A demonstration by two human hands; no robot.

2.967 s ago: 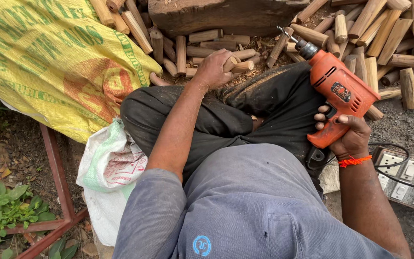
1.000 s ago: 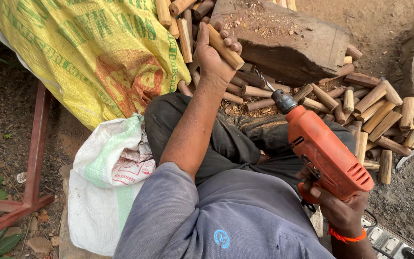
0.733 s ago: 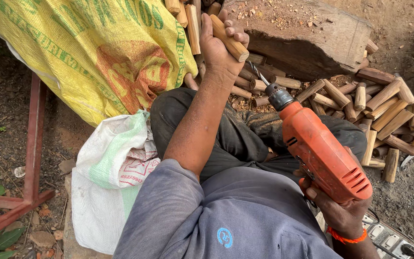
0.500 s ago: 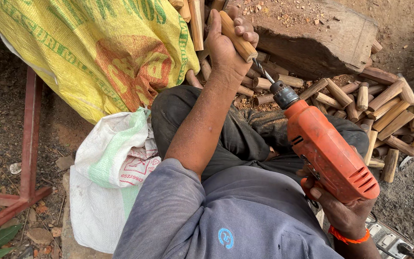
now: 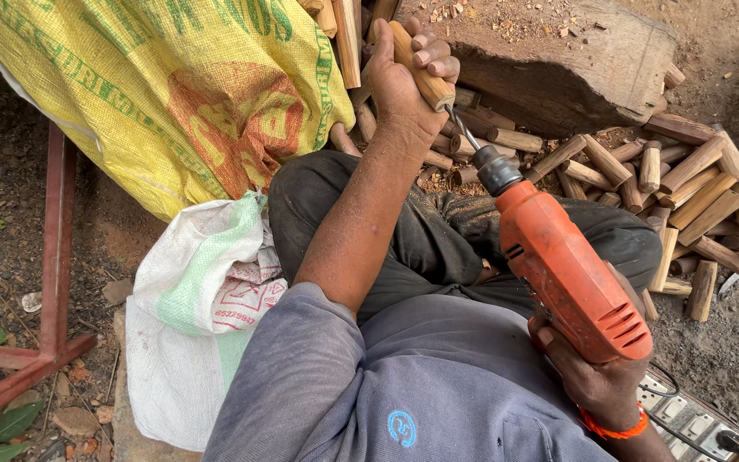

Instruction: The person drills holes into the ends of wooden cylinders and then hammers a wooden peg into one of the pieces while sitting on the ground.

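Near the top centre of the frame the left hand (image 5: 404, 81) is wrapping its fingers tightly around a smooth, rounded wooden peg (image 5: 421, 67), holding it slanted. The right hand (image 5: 596, 376), at the lower right, is gripping the handle of a ribbed orange plastic drill (image 5: 566, 274), whose thin metal bit (image 5: 459, 128) is meeting the peg's lower end. Rough-cut wooden sticks (image 5: 686, 188) are lying heaped at the right, a weathered stone block (image 5: 558, 60) above them, and a woven yellow sack (image 5: 156, 85) is filling the upper left
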